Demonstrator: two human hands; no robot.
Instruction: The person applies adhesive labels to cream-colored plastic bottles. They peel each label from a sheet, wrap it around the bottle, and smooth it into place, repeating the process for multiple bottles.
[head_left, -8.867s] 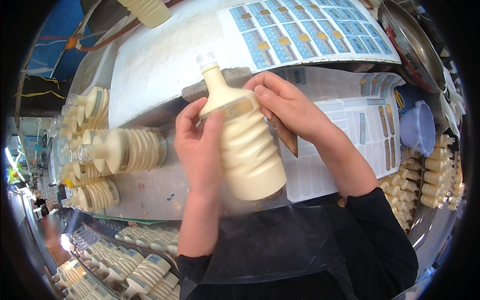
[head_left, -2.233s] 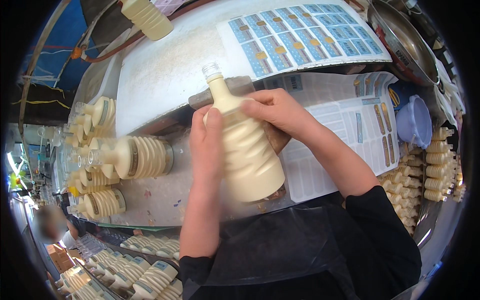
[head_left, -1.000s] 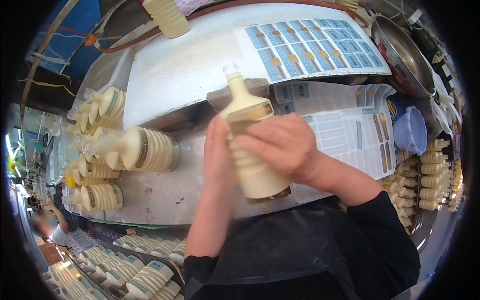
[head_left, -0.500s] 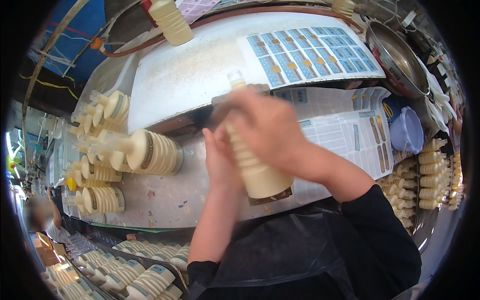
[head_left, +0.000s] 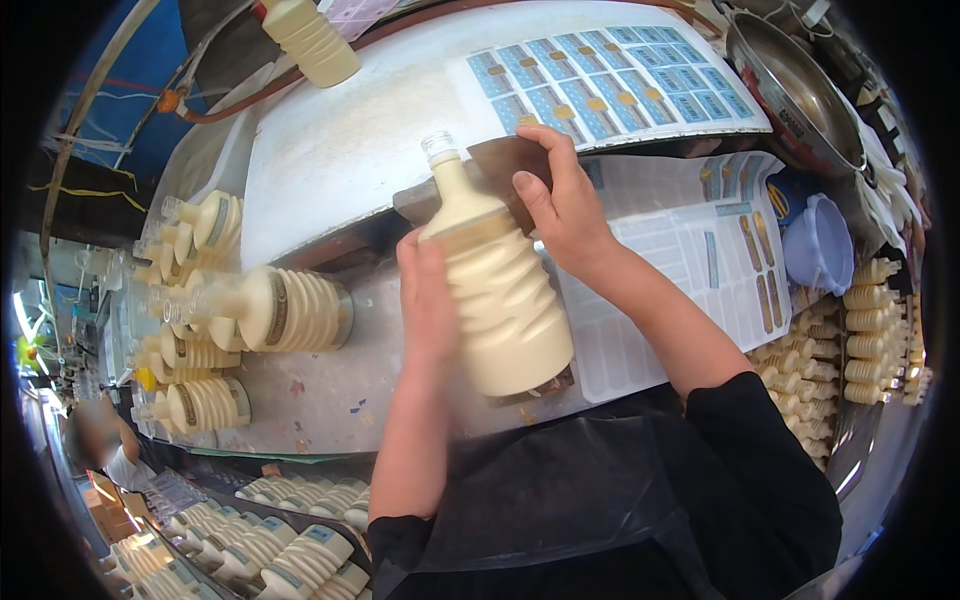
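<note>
A cream bottle (head_left: pixel 505 320) with wavy ribs, a clear glass neck and a tan band round its shoulder lies tilted before me, neck pointing away. My left hand (head_left: pixel 428 295), slightly blurred, grips its left side near the shoulder. To the right of the neck, my right hand (head_left: pixel 565 205) pinches a thin, dark brown flat piece (head_left: pixel 512 168) between thumb and fingers; its material I cannot make out. The bottle's base lies on a dark support (head_left: pixel 548 388), mostly hidden.
Several similar bottles (head_left: pixel 300 308) lie at left, and more (head_left: pixel 310 555) fill the lower left. A white board (head_left: pixel 350 130) holds a blue label sheet (head_left: pixel 610 85). Another label sheet (head_left: pixel 660 270) hangs at right, near a purple bucket (head_left: pixel 818 245) and a metal pan (head_left: pixel 800 95). A person (head_left: pixel 120 450) is far left.
My right hand has come off the bottle toward the upper right, with the brown piece now visible in it. The bottle's shoulder band is uncovered. The whole view has shifted slightly.
</note>
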